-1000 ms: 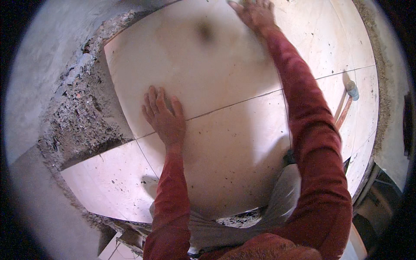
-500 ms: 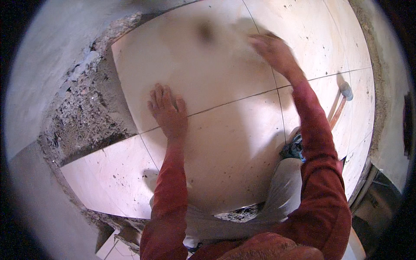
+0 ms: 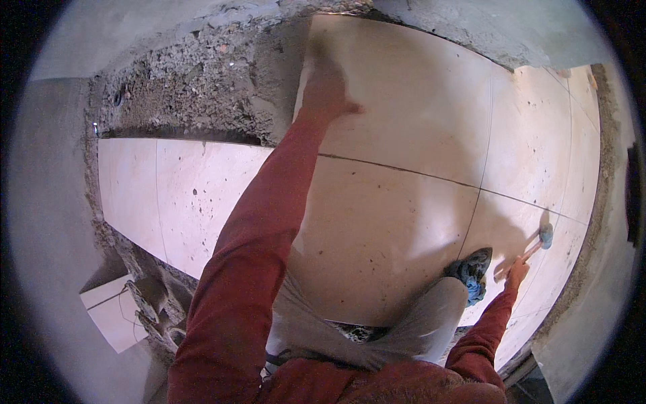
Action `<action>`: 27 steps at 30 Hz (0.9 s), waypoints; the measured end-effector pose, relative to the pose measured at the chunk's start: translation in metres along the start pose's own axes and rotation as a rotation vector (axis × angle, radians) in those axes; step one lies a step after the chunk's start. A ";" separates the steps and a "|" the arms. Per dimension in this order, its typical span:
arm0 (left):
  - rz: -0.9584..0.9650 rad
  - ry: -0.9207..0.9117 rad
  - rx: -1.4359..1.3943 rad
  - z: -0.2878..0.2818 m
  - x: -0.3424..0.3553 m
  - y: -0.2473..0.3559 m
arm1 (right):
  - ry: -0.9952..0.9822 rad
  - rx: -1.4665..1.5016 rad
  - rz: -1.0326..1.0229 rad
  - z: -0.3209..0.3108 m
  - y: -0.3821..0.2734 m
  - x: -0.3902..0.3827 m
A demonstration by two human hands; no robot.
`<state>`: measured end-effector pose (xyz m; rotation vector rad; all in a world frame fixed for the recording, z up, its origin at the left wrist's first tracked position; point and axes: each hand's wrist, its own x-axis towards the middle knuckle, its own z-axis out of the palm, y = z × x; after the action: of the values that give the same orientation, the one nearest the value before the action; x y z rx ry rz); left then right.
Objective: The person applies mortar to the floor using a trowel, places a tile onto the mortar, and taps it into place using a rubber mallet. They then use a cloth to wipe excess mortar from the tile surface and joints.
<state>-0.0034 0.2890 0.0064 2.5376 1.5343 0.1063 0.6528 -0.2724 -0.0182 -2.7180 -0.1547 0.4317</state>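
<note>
My left hand (image 3: 328, 94) reaches to the far left part of a large beige floor tile (image 3: 404, 87), close to its left edge. Its thumb sticks out to the side and its fingers stretch forward, partly lost in a dark smudge, so contact with the tile is hard to judge. On the right, my right hand (image 3: 517, 273) is closed round the handle of a mallet (image 3: 546, 236). The mallet has a grey-blue head and a wooden handle, and it lies low over the tiles at the right.
Left of the large tile is a bed of rough mortar and rubble (image 3: 195, 94). A lower row of speckled tiles (image 3: 202, 178) borders it. My shoe (image 3: 474, 275) rests on the tiles near my knee. A loose tile piece (image 3: 113, 313) lies at the lower left, beside plastered walls.
My right hand has come back from the far tile and taken hold of the mallet's handle. My left hand has moved farther forward along the large tile's left side. The view has turned.
</note>
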 end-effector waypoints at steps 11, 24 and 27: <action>-0.057 -0.037 0.079 -0.008 -0.007 -0.001 | -0.469 0.156 -0.863 0.150 -0.376 -0.278; -0.094 -0.200 0.190 -0.021 -0.006 0.009 | -0.470 0.013 -1.366 0.273 -0.554 -0.383; -0.098 -0.166 0.195 -0.027 -0.001 0.014 | -0.457 0.053 -1.334 0.303 -0.553 -0.370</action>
<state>0.0041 0.2843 0.0353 2.5320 1.6717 -0.2731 0.1796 0.2829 0.0318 -1.8118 -1.8271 0.5559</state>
